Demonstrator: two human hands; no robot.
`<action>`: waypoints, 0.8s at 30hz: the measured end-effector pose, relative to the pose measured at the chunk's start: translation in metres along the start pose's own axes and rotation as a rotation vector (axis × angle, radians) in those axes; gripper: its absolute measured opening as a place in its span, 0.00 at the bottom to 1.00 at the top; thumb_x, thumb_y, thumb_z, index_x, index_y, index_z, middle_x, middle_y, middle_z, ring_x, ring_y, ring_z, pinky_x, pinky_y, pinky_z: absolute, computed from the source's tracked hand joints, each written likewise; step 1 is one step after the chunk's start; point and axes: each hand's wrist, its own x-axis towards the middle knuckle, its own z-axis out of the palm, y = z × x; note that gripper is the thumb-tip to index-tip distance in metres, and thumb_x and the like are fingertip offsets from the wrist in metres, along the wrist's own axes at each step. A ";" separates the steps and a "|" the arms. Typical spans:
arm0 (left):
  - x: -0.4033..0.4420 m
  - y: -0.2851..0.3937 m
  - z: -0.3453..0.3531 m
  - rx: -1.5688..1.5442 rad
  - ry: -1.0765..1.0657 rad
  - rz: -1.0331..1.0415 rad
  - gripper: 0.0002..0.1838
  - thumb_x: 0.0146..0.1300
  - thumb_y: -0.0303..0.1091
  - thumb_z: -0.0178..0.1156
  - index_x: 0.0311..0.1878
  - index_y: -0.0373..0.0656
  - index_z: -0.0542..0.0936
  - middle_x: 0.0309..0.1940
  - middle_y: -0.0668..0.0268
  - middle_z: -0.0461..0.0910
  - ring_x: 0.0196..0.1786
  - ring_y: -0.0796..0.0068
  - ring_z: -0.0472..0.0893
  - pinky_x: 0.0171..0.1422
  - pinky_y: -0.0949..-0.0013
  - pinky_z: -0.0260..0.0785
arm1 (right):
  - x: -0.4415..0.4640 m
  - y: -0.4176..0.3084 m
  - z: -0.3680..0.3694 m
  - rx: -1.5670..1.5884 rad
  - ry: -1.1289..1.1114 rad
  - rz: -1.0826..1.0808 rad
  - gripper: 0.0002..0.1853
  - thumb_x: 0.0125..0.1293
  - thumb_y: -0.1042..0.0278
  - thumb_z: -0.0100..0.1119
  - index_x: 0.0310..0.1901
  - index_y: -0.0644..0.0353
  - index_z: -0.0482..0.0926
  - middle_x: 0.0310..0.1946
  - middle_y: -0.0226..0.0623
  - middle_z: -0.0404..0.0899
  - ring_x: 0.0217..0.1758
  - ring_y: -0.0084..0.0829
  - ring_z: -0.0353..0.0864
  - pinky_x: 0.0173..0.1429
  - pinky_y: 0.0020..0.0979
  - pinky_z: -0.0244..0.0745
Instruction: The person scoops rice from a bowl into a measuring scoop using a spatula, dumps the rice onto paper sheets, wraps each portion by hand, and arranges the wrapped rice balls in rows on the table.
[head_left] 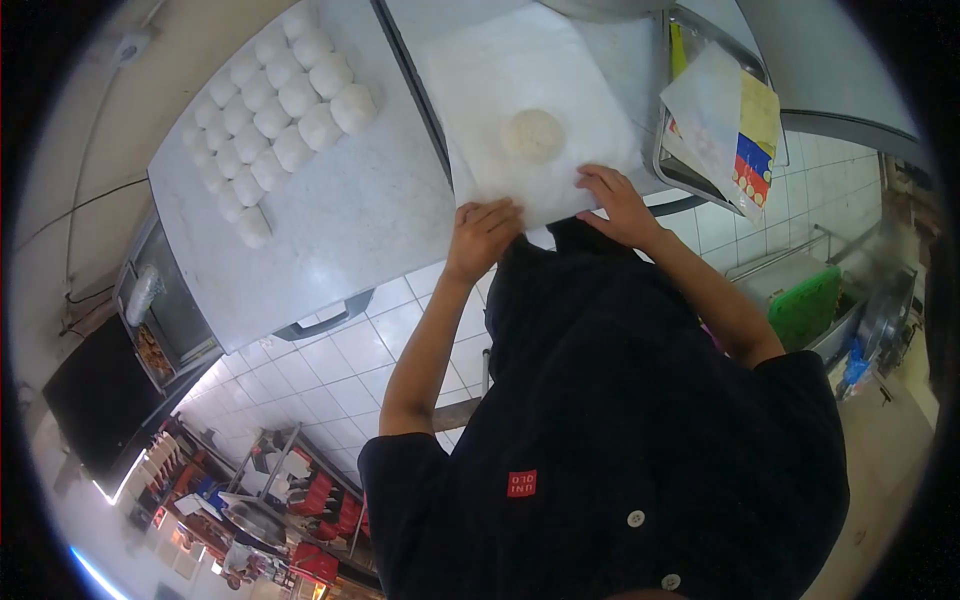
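Observation:
A white cloth (480,80) is spread on the table in front of me. On its middle shows a flat, pale disc of dough (533,135). My left hand (487,235) is at the cloth's near left corner, its fingers closed together over the edge. To the right, my right hand (615,205) rests at the near edge, fingers stretched onto the cloth and thumb apart. Neither hand touches the dough disc.
Several rows of white dough balls (270,115) sit on the left table section (340,210), past a dark seam. At right is a metal tray (660,150) with printed packaging (735,125). A green board (805,308) stands farther right.

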 end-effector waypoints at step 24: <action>0.030 0.020 -0.031 -0.436 0.299 -0.572 0.11 0.77 0.33 0.58 0.41 0.36 0.84 0.29 0.60 0.85 0.35 0.61 0.84 0.43 0.59 0.71 | -0.025 0.025 0.023 0.517 0.544 0.266 0.07 0.74 0.72 0.60 0.48 0.65 0.84 0.51 0.41 0.85 0.63 0.42 0.80 0.70 0.38 0.70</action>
